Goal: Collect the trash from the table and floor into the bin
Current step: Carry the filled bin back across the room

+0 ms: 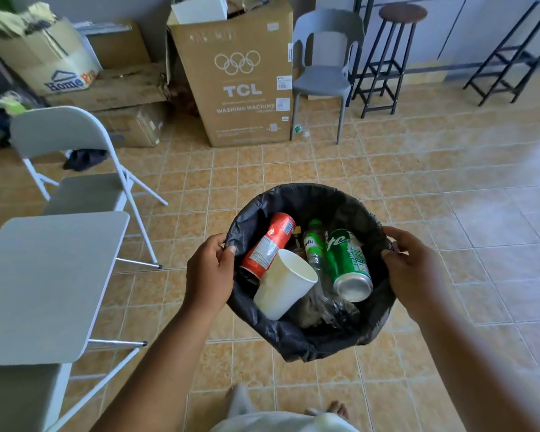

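Observation:
A round bin (306, 194) lined with a black bag is held above the tiled floor in front of me. My left hand (208, 272) grips its left rim and my right hand (413, 269) grips its right rim. Inside lie a red can (268, 244), a white paper cup (286, 283), a green-labelled plastic bottle (314, 244), a green can (348, 265) and crumpled clear plastic (334, 307). A small green and white scrap (298, 129) lies on the floor under the grey chair at the back.
A grey folding table (44, 285) stands at my left with a folding chair (75, 163) behind it. Cardboard boxes, including a tall TCL box (240, 73), line the back wall. A grey plastic chair (325, 70) and black stools (393, 54) stand at the back right.

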{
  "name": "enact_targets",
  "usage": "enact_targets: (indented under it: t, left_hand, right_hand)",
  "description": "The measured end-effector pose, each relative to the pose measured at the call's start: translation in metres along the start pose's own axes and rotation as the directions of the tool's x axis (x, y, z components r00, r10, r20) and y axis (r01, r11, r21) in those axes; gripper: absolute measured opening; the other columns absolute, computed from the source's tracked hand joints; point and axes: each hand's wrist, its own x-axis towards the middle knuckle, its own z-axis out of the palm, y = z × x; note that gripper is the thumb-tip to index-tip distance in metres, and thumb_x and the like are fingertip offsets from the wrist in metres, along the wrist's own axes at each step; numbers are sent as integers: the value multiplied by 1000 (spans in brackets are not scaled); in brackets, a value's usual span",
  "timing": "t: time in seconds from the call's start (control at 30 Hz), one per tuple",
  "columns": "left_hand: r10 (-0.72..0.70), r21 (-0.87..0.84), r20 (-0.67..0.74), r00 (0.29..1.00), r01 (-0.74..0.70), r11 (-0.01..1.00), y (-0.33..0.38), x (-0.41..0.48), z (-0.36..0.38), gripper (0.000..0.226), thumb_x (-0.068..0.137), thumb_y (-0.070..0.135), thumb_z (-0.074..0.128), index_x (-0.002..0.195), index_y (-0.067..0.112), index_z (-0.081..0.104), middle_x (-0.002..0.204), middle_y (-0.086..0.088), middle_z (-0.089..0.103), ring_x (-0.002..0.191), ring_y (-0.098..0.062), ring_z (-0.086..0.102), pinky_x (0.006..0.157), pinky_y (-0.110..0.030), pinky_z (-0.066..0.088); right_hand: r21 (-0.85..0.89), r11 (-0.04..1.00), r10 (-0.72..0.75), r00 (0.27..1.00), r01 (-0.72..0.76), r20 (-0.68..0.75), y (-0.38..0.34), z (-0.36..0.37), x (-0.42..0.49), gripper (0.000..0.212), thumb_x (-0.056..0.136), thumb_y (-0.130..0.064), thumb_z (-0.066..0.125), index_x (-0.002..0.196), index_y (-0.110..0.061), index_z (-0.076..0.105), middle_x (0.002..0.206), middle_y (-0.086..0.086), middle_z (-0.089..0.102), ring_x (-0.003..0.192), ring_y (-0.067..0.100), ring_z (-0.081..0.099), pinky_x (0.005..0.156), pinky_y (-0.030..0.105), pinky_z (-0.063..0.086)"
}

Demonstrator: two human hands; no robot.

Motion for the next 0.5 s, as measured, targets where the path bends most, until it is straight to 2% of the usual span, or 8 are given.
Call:
enact_targets:
  t: [0.13, 0.23, 0.3, 0.4, 0.5]
  left_hand:
    - [-31, -26, -63, 998, 29, 999, 7, 7, 4, 25, 94, 25, 54, 118, 19, 62, 85, 14, 61, 80, -6, 59, 67, -21, 40]
    - [-47, -17, -91, 995, 45, 999, 5, 24, 4, 27, 94, 25, 54, 119, 18, 61, 89, 11, 62, 83, -9, 58, 70, -23, 40]
    - [-67, -20, -95, 993, 65, 998, 1, 44, 2, 28, 95, 25, 54, 121, 17, 61, 95, 7, 64, 87, -12, 60, 72, -24, 40]
    - [-78, -27, -96, 992, 76, 997, -9, 86, -1, 29, 95, 25, 54, 121, 17, 61, 99, 3, 65, 90, -14, 60, 72, -21, 39]
    - [-71, -17, -85, 994, 70, 997, -15, 136, -13, 27, 94, 24, 54, 119, 18, 62, 93, 7, 63, 85, -11, 59, 65, -12, 36]
  right_hand:
    - [9, 999, -32, 997, 31, 68, -12, -3, 23, 47, 75, -26, 51, 114, -50, 57, 100, -9, 63, 89, 20, 66, 78, 49, 56]
    - [-13, 999, -51, 994, 53, 93, -26, 8, 43, 46, 74, -27, 51, 110, -54, 57, 98, -18, 63, 89, 17, 66, 77, 45, 57]
    - [-17, 998, -56, 995, 57, 85, -36, 23, 63, 45, 76, -22, 55, 107, -55, 59, 90, -22, 64, 85, 15, 67, 73, 42, 57]
    - [-36, 997, -58, 995, 61, 76, -57, 54, 94, 49, 79, -14, 59, 100, -58, 62, 79, -27, 64, 79, 9, 65, 64, 29, 51]
    - [2, 999, -50, 996, 50, 79, -82, 87, 126, 46, 82, -7, 59, 108, -44, 65, 87, -20, 65, 86, 16, 67, 71, 33, 54]
